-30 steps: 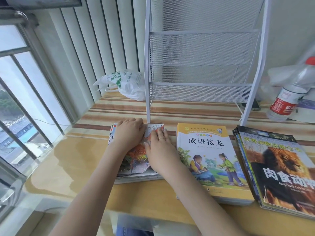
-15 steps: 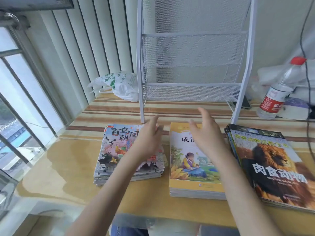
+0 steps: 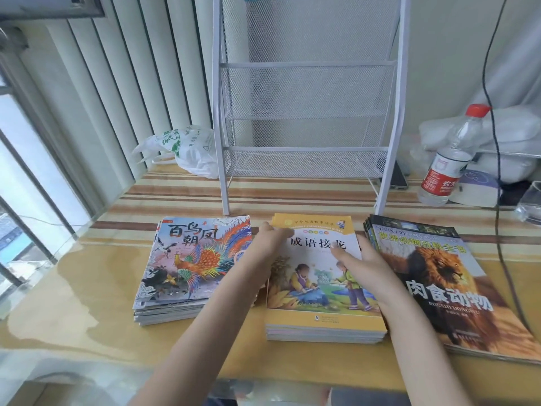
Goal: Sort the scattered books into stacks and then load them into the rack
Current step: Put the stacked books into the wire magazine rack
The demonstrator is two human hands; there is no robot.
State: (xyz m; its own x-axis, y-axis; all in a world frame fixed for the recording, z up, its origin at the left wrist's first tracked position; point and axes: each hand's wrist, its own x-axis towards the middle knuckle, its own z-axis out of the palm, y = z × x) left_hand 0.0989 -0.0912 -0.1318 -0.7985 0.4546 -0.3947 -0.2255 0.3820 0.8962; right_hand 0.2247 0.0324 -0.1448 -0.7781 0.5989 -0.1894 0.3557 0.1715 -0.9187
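Observation:
Three stacks of books lie side by side on the table (image 3: 87,288). A phoenix-cover stack (image 3: 193,265) is at the left, a yellow-cover stack (image 3: 319,288) in the middle and a lion-cover stack (image 3: 439,276) at the right. My left hand (image 3: 268,244) grips the yellow stack's left edge, thumb on the cover. On the stack's right edge, my right hand (image 3: 363,263) does the same. The white wire-mesh rack (image 3: 307,112) stands upright behind the stacks, and its shelves hold no books.
A white plastic bag (image 3: 187,148) lies left of the rack. A water bottle (image 3: 448,162) with a red cap stands at the back right among white items. A black cable (image 3: 494,142) hangs down at the right. A window with bars is at the left.
Both hands left the phoenix stack, moved right through the air and came down on the two sides of the yellow stack.

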